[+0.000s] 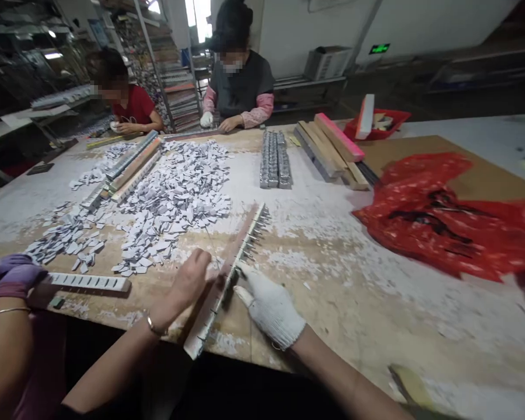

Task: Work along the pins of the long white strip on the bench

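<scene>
Workshop shelving and racks fill the dim background, and a wide, dusty table (332,233) runs across the view, its top worn pale. At the far left edge a neighbour's arm in a purple glove (9,277) rests near a white slotted strip (90,282) lying flat on the table. Beyond it, scattered heaps of small grey-white pieces (170,198) spread over the left half, with long bars (131,166) laid diagonally among them. Two people sit at the far side, one in a red top (135,105), one in a dark vest (242,87).

Near the front edge, the left hand (186,286) is bare, fingers curled and pressing down on a long wooden strip (227,277) lined with metal pins, which lies diagonally with its near end overhanging the table edge. The right hand (266,306), in a white knit glove, touches the same strip from the other side, forefinger and thumb pinched at the pin row; whether they grip a pin cannot be told.

Further right lie a block of grey stacked rows (275,160), several wooden battens (332,149), a red tray (378,125) and a crumpled red plastic bag (450,213).
</scene>
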Action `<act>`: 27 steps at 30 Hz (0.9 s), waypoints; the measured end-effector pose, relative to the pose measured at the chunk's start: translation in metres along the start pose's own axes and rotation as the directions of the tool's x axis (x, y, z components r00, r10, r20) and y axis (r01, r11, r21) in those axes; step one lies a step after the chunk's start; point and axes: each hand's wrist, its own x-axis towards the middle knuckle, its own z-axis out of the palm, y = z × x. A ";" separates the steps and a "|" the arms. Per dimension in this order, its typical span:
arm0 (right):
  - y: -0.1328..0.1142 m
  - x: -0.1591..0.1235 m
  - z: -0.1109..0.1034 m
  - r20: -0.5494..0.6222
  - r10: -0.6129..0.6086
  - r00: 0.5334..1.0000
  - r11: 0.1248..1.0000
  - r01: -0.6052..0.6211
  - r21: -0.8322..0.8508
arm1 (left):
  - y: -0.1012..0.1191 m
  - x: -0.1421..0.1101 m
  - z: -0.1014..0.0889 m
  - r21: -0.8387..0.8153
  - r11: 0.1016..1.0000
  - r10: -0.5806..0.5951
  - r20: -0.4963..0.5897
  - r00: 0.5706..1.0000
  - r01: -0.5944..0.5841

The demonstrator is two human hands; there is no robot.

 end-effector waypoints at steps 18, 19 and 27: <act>-0.024 -0.069 -0.047 0.342 -0.245 0.907 0.905 0.087 0.417 | 0.067 -0.076 -0.002 -0.804 0.307 0.273 0.587 0.762 0.509; -0.024 -0.069 -0.045 0.313 -0.201 0.928 0.905 0.054 0.422 | 0.069 -0.078 0.003 -0.816 0.313 0.197 0.556 0.807 0.486; -0.008 -0.025 -0.012 0.322 0.097 0.942 0.995 -0.087 -0.047 | 0.050 -0.049 0.027 -0.355 0.935 0.011 0.050 0.999 0.008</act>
